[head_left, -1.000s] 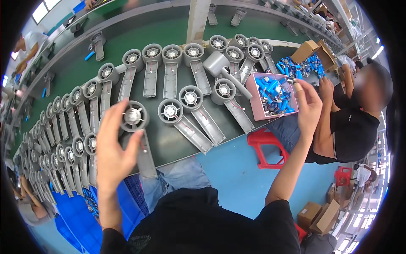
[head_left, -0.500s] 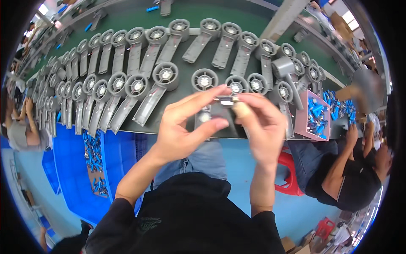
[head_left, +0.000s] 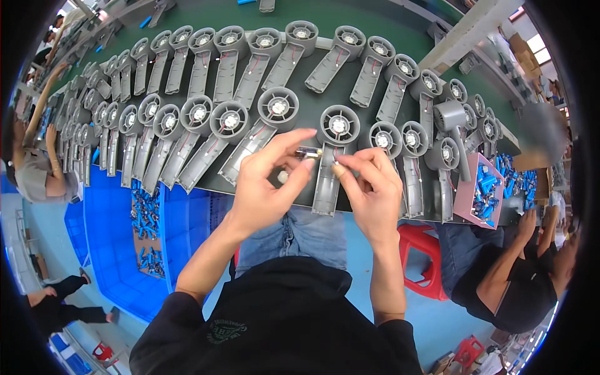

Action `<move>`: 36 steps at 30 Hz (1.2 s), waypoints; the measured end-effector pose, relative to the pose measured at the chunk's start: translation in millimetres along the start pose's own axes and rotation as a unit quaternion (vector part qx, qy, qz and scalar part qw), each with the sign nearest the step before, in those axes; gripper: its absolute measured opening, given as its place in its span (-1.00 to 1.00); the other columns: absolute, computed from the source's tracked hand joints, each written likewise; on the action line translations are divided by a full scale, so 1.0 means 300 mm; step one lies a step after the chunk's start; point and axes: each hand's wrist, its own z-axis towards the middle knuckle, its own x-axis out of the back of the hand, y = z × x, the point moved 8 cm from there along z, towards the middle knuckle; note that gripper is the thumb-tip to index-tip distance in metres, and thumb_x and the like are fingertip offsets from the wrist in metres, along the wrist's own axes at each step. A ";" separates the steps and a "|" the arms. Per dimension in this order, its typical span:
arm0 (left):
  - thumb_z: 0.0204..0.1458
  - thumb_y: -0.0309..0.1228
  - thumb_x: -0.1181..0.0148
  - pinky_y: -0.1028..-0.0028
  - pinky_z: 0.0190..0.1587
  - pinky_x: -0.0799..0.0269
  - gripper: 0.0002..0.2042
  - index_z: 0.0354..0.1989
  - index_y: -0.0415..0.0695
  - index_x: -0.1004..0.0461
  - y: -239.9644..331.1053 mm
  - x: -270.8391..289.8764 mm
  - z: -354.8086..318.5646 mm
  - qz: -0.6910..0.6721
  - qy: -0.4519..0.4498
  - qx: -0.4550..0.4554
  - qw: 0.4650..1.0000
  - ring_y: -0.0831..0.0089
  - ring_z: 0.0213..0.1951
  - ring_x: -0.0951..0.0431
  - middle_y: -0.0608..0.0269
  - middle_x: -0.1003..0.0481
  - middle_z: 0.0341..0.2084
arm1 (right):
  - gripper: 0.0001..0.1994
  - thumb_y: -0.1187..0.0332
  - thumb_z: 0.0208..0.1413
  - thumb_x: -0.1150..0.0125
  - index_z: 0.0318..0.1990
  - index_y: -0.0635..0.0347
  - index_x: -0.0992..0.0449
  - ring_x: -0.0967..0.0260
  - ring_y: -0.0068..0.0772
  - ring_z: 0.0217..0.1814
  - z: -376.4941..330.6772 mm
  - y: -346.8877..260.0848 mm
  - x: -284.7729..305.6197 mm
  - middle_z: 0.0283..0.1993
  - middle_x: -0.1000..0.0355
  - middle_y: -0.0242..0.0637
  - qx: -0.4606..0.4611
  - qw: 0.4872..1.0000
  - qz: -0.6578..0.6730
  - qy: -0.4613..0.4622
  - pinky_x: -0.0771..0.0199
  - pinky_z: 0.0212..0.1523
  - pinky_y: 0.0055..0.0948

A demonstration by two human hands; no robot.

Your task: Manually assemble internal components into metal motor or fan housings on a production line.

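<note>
Left hand (head_left: 265,187): curled, gripping a small dark part (head_left: 306,152) with a shiny end between thumb and forefinger; part held just left of the nearest fan's handle, its markings and far side too small or covered to read; a pale roundish piece (head_left: 283,177) half hidden behind the same hand, kind impossible to tell.

Right hand (head_left: 375,197): closed in a pinch, thumb and forefinger together on the lower end of a thin red wire (head_left: 335,152); wire tip mostly covered by the fingers; remaining fingers folded, partly out of sight.

Grey fan (head_left: 338,126): between the two hands, on the dark table (head_left: 247,94), open face up, long hollow handle toward the wearer; handle's right edge near the right thumb.

Other grey fans (head_left: 229,120): two curved rows, overlapping, crowded beyond counting at far left; one grey fan at right turned over, face hidden.

Pink box (head_left: 463,199): at right, filled with blue batteries (head_left: 485,187), lower layers hidden; loose heap just beyond, partly cut off by a blurred co-worker (head_left: 500,269).

Blue bin (head_left: 109,244): below the table at left, more batteries inside; red stool (head_left: 409,234): at right, partly hidden under the table edge.
</note>
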 end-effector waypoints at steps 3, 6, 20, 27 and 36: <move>0.12 -0.68 -0.15 0.53 -0.16 -0.55 -0.64 0.12 -0.30 -0.46 -0.009 0.002 0.015 0.019 -0.001 -0.032 0.999 0.42 -0.20 -0.66 0.11 -0.59 -0.15 | -0.84 0.56 0.04 -0.37 -0.19 0.27 -0.65 -0.16 -0.75 -0.54 0.016 -0.005 -0.017 -0.28 -0.41 -0.40 0.005 0.998 0.049 0.043 -0.14 -0.56 -0.65; 0.10 -0.70 -0.17 0.50 -0.11 -0.61 -0.71 0.03 -0.33 -0.53 -0.020 -0.002 0.019 0.031 0.002 -0.004 1.000 0.36 -0.10 -0.65 0.04 -0.59 -0.07 | -0.85 0.57 0.09 -0.32 -0.16 0.26 -0.65 -0.22 -0.73 -0.51 0.018 0.014 -0.026 -0.16 -0.50 -0.32 -0.008 0.993 0.092 0.072 -0.19 -0.57 -0.66; 0.02 -0.67 -0.27 0.44 -0.10 -0.60 -0.74 -0.07 -0.32 -0.60 -0.028 -0.006 0.017 0.082 0.030 -0.142 0.986 0.27 -0.13 -0.66 0.00 -0.61 -0.11 | -0.90 0.57 0.13 -0.28 -0.19 0.30 -0.60 -0.21 -0.73 -0.49 0.016 0.001 -0.050 -0.25 -0.35 -0.40 -0.012 0.999 0.015 0.039 -0.14 -0.56 -0.65; -0.01 -0.66 -0.30 0.45 -0.14 -0.61 -0.72 -0.07 -0.30 -0.60 0.001 -0.011 0.007 0.163 0.030 -0.205 0.965 0.24 -0.15 -0.66 0.01 -0.61 -0.12 | -0.92 0.56 0.10 -0.31 -0.25 0.33 -0.61 -0.20 -0.76 -0.53 0.024 0.025 -0.061 -0.33 -0.35 -0.43 -0.036 0.998 0.049 0.010 -0.12 -0.57 -0.67; 0.00 -0.71 -0.25 0.44 -0.10 -0.58 -0.71 -0.06 -0.30 -0.59 -0.032 -0.007 0.011 0.112 0.004 -0.142 0.984 0.25 -0.13 -0.65 0.00 -0.61 -0.14 | -0.92 0.56 0.08 -0.34 -0.26 0.35 -0.61 -0.23 -0.76 -0.52 0.028 0.021 -0.060 -0.36 -0.37 -0.42 -0.031 0.997 0.059 0.029 -0.15 -0.56 -0.69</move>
